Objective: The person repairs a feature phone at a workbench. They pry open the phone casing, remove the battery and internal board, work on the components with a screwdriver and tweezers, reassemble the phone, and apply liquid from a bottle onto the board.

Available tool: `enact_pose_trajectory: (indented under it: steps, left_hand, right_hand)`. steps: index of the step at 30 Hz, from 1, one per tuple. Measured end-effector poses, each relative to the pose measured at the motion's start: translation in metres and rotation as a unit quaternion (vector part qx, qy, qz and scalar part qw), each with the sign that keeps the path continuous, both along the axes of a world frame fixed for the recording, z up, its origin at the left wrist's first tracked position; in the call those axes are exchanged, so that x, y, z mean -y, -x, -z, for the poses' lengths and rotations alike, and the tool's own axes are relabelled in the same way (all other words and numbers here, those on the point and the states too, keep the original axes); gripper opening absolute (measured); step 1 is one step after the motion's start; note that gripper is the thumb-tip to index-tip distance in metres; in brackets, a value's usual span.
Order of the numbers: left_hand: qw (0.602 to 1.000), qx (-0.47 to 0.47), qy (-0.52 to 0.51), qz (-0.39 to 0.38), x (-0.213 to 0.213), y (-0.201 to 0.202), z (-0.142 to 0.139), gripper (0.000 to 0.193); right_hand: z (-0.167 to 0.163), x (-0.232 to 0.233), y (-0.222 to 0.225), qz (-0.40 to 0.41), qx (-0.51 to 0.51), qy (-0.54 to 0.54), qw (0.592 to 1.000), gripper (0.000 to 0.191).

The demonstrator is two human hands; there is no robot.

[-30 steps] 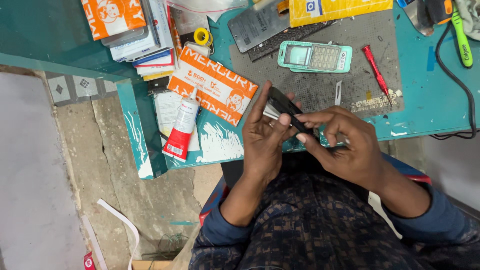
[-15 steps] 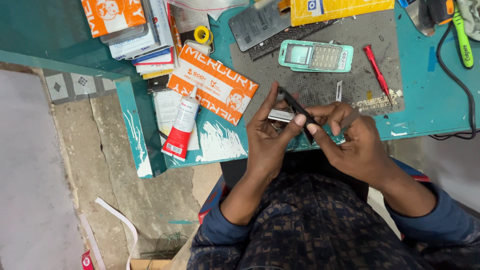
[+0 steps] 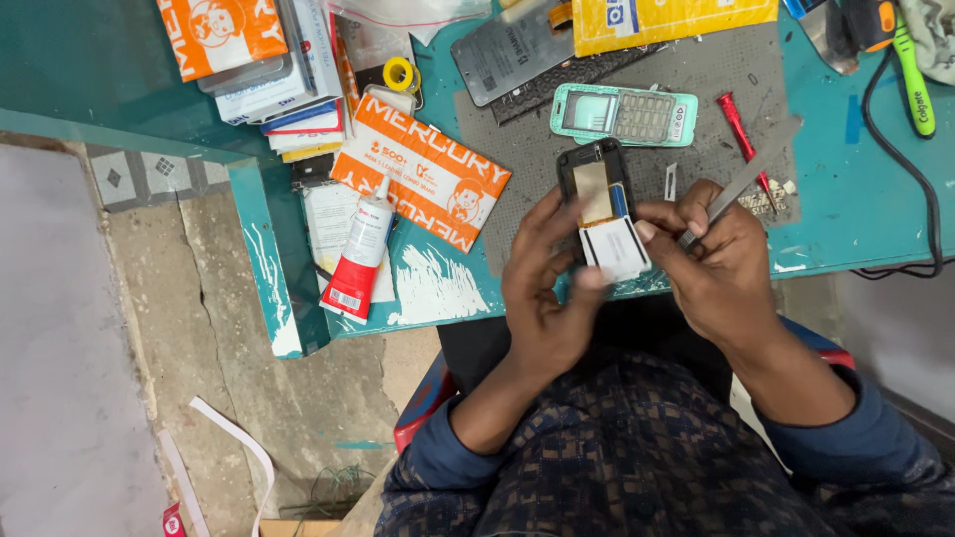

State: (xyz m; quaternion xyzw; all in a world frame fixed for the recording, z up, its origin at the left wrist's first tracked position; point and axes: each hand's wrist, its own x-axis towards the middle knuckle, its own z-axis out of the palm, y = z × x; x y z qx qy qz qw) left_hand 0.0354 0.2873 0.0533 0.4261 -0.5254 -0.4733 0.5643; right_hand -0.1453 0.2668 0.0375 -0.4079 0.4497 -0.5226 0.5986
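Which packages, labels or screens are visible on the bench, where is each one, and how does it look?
Orange and white flat packet: bench centre-left, tilted, rectangular.
Orange and white box: top left, on a stack of booklets.
Yellow padded envelope: top edge, rectangular.
White glue tube with red label: near the bench's front edge.
Black phone body with a white rectangular part: between left hand and right hand.

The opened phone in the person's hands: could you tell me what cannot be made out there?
- Opened phone: lower end hidden in the head view by the left hand and a white part.
- Metal tool: its tip is hidden by the right hand.
- Phone interior: too small to tell.
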Motion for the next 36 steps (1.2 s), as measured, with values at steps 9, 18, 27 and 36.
enact_pose_trajectory:
  steps: [9, 18, 27, 36]
  left_hand:
    - [0.896, -0.353, -0.242, 0.116, 0.016, 0.005, 0.02, 0.038]
    - [0.947, -0.219, -0.198, 0.126, 0.011, 0.006, 0.007, 0.055]
    - [0.974, -0.115, -0.136, 0.137, 0.005, 0.0, -0.016, 0.083]
    - [0.982, -0.089, -0.103, 0.134, -0.002, -0.004, -0.021, 0.085]
  right_hand:
    - [-0.017, -0.003, 0.0, -0.072, -0.042, 0.021, 0.996, 0.03]
    - [-0.052, 0.008, -0.001, -0.01, -0.391, 0.302, 0.869, 0.027]
    - [-0.05, 0.006, -0.012, -0.042, -0.467, 0.326, 0.821, 0.026]
    - [-0.046, 0.004, -0.013, -0.013, -0.427, 0.3, 0.853, 0.025]
